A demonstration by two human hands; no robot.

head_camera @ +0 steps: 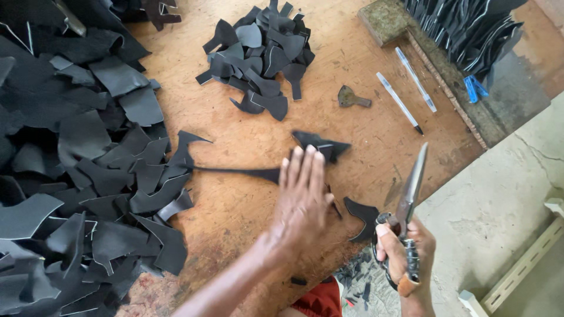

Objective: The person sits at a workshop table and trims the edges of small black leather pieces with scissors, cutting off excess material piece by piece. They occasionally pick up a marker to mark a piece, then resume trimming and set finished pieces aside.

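- Lying near the far right edge of the wooden surface (247, 211): two clear pens (407, 89) with dark tips, side by side, and just beside them one small grey cut-out shape (351, 98); no package and no label showing.
- Sitting at the far right on a worn block (385, 20): a stack of black strips (467, 29) with pale edges, with a blue clip-like thing (474, 88) at its near corner.
- Filling the whole left side: a big heap of black scraps (70, 176), dark grey, matte, with irregular edges.
- Resting at the far middle: a smaller pile of cut pieces (261, 56), same black material, curved and pointed shapes.
- Pressing flat on the surface: left hand (302, 196), palm down, fingers straight and close together, pointing away from the body; grip not closing on anything, only lying on top of a black piece (320, 144).
- Stretching from under the fingers: the black piece, thin and flat, with a long narrow tail going left towards the heap and a wider pointed part just past the fingertips.
- Holding large metal scissors (408, 202): right hand (405, 249), closing around the handles at the near right edge of the surface, blades together and pointing up and away.
- Lying between both hands: another small dark curved offcut (361, 214).
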